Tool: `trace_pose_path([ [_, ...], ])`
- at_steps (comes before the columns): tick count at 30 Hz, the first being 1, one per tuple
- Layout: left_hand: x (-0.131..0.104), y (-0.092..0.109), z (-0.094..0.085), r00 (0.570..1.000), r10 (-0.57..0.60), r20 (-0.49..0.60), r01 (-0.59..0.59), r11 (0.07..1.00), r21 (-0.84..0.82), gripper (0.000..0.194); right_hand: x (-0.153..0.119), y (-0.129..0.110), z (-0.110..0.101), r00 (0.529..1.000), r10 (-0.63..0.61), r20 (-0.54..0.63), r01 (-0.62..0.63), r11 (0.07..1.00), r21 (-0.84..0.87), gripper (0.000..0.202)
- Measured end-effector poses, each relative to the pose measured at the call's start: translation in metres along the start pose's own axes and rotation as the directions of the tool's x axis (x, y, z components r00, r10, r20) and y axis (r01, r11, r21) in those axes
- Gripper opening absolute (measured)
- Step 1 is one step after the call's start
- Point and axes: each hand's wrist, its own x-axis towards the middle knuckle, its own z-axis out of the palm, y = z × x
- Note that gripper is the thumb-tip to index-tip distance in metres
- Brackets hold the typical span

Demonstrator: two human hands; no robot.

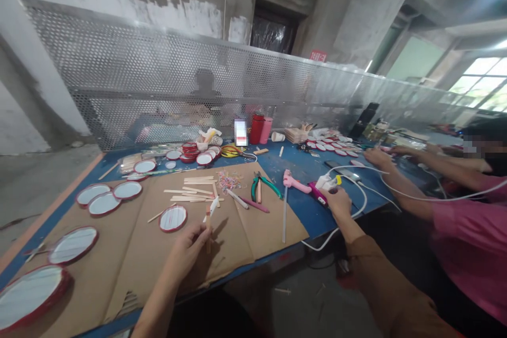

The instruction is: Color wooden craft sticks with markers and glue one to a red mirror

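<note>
My left hand (194, 238) pinches a craft stick (208, 229) upright over the cardboard sheet (233, 243). A slim white piece (212, 209) crosses the stick's top; whether it is attached I cannot tell. Off to the right, my right hand (337, 204) is closed around a pink and purple glue gun (299, 185) with a white cord, its nozzle end pointing left. Flat wooden sticks (194, 190) lie in a loose pile beyond my left hand. Beside that hand rests a round white disc with a red rim (172, 218).
More red-rimmed discs (73, 244) spread leftward. Small colourful bits (230, 179), pens (253, 204), green-handled pliers (266, 186) and a translucent strip (284, 214) lie near the middle. Red bottles (257, 128) stand at the back. A co-worker's arm (404, 185) reaches in from the right.
</note>
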Motion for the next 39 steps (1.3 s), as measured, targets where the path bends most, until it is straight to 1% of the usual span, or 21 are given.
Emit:
trace_pose_path([
  [2, -0.001, 0.001, 0.000, 1.000, 0.012, -0.005, -0.012, 1.000, 0.007, 0.042, 0.005, -0.001, 0.000, 0.998, 0.035, 0.046, -0.031, 0.996, -0.086, 0.043],
  [4, -0.002, 0.000, 0.001, 1.000, 0.016, -0.009, -0.016, 1.000, 0.004, 0.041, 0.008, -0.003, -0.002, 0.996, 0.054, 0.073, -0.042, 0.986, -0.162, 0.047],
  [10, 0.001, -0.014, 0.002, 0.999, 0.049, 0.007, -0.049, 0.999, -0.017, 0.039, 0.012, -0.013, -0.007, 0.986, 0.036, 0.162, 0.016, 0.951, -0.310, 0.064],
  [13, 0.001, -0.017, 0.003, 0.998, 0.067, 0.007, -0.066, 0.998, -0.014, 0.038, 0.011, -0.015, -0.011, 0.980, 0.030, 0.197, 0.041, 0.937, -0.348, 0.063],
  [18, 0.001, -0.015, 0.003, 0.997, 0.083, 0.004, -0.083, 0.996, 0.006, 0.041, 0.009, -0.017, -0.016, 0.968, -0.009, 0.252, 0.103, 0.926, -0.363, 0.056],
  [24, 0.002, -0.015, 0.004, 0.998, 0.064, 0.013, -0.064, 0.998, -0.015, 0.041, 0.011, -0.017, -0.016, 0.967, 0.012, 0.254, 0.089, 0.919, -0.384, 0.058],
  [28, 0.000, -0.011, 0.003, 0.998, 0.058, 0.008, -0.058, 0.998, -0.007, 0.041, 0.013, -0.015, -0.015, 0.968, 0.005, 0.252, 0.093, 0.922, -0.375, 0.060],
  [33, -0.001, -0.002, 0.000, 0.998, 0.055, 0.005, -0.055, 0.998, 0.024, 0.042, 0.015, -0.012, -0.012, 0.973, 0.005, 0.229, 0.076, 0.936, -0.345, 0.055],
  [37, 0.000, -0.003, 0.000, 0.998, 0.064, 0.006, -0.064, 0.997, 0.037, 0.040, 0.018, -0.008, -0.014, 0.975, -0.001, 0.224, 0.065, 0.958, -0.279, 0.050],
  [39, 0.000, -0.004, 0.000, 0.998, 0.065, 0.010, -0.066, 0.997, 0.041, 0.040, 0.018, -0.004, -0.016, 0.976, -0.014, 0.218, 0.066, 0.970, -0.235, 0.050],
])
